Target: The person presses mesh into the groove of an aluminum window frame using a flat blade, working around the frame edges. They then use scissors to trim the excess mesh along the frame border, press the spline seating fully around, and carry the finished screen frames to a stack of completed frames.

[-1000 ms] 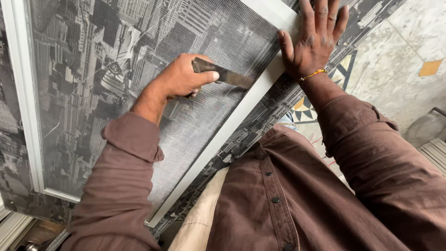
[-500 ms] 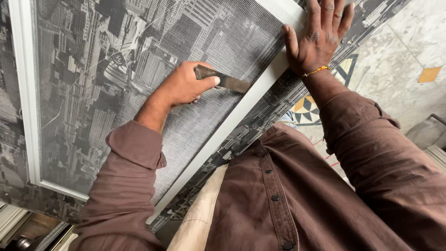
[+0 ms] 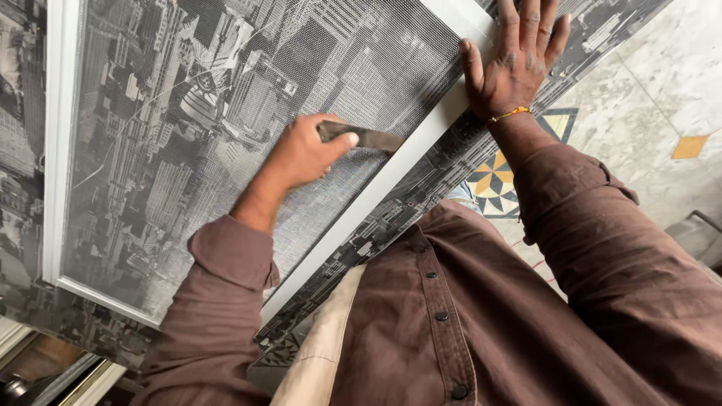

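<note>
A large mesh sheet (image 3: 188, 128) printed with a grey city scene lies stretched over a white frame (image 3: 361, 210). My left hand (image 3: 304, 150) grips a flat dark blade tool (image 3: 372, 139), whose tip rests at the inner edge of the frame's near bar. My right hand (image 3: 515, 56) lies flat with fingers spread, pressing on the frame bar and sheet edge farther along. A thin orange thread circles my right wrist. Both arms wear brown sleeves.
The printed sheet hangs over the frame's near side (image 3: 421, 195). A patterned tile floor (image 3: 662, 83) shows at the right, with a star-shaped tile (image 3: 496, 180) near my right forearm. A grey object (image 3: 703, 237) sits at the right edge. Pale rails (image 3: 83, 380) lie at the bottom left.
My left hand and the blade stay at about the same place along the near bar. My right hand keeps pressing the bar in the same spot.
</note>
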The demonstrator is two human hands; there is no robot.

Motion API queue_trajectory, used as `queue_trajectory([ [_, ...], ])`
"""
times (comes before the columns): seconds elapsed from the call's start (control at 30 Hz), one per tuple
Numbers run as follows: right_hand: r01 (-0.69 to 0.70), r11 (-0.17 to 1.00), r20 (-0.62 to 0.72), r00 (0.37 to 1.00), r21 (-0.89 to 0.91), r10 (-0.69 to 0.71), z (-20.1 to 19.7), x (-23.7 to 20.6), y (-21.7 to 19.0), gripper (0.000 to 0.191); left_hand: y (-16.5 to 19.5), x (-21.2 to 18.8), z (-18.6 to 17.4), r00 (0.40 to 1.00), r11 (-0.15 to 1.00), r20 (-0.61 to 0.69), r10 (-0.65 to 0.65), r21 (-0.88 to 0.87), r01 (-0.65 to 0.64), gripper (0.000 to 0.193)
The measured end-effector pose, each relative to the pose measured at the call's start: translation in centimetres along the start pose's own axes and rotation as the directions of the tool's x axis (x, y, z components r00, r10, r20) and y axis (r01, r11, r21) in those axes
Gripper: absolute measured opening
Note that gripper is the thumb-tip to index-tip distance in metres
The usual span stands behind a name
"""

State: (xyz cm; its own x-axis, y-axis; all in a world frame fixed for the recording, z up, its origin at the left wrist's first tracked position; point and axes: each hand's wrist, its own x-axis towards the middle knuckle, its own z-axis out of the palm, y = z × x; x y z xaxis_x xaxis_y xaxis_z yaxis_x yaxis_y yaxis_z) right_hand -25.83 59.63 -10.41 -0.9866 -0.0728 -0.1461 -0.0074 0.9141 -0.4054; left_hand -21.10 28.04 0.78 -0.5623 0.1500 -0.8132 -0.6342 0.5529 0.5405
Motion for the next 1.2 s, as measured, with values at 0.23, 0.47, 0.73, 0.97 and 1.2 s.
queue_trajectory([
  [0.23, 0.022, 0.998, -0.051, 0.998, -0.051, -0.025, 0.1, -0.2, 0.2, 0.071, -0.2, -1.1, 1.4, 0.972, 0.972, -0.104, 0.212, 0.120, -0.200, 0.029],
  [0.47, 0.039, 0.999, -0.074, 0.997, 0.033, -0.037, -0.3, -0.9, 0.1, 0.068, -3.3, -9.3, 6.0, 0.913, 0.993, -0.405, 0.044, -0.083, -0.084, 0.032],
  [0.73, 0.230, 0.876, -0.223, 0.964, 0.423, -0.146, -4.6, -6.1, 2.4, 0.064, -11.7, -21.2, 18.3, 0.756, 0.885, -0.647, 0.100, -0.288, -0.365, 0.039],
  [0.97, -0.194, 0.802, 0.368, 0.929, 0.565, -0.035, -7.8, -25.2, 0.5, 0.051, -14.7, -25.4, 26.5, 0.822, 0.400, -0.565, 0.075, -0.738, -0.543, 0.048],
  [1.2, -0.518, 0.445, 0.672, 0.428, 0.730, -0.604, -12.0, -38.2, -3.5, 0.069, -12.6, -28.0, 33.5, 0.698, 0.188, -0.524, 0.489, -0.718, -0.670, 0.033],
])
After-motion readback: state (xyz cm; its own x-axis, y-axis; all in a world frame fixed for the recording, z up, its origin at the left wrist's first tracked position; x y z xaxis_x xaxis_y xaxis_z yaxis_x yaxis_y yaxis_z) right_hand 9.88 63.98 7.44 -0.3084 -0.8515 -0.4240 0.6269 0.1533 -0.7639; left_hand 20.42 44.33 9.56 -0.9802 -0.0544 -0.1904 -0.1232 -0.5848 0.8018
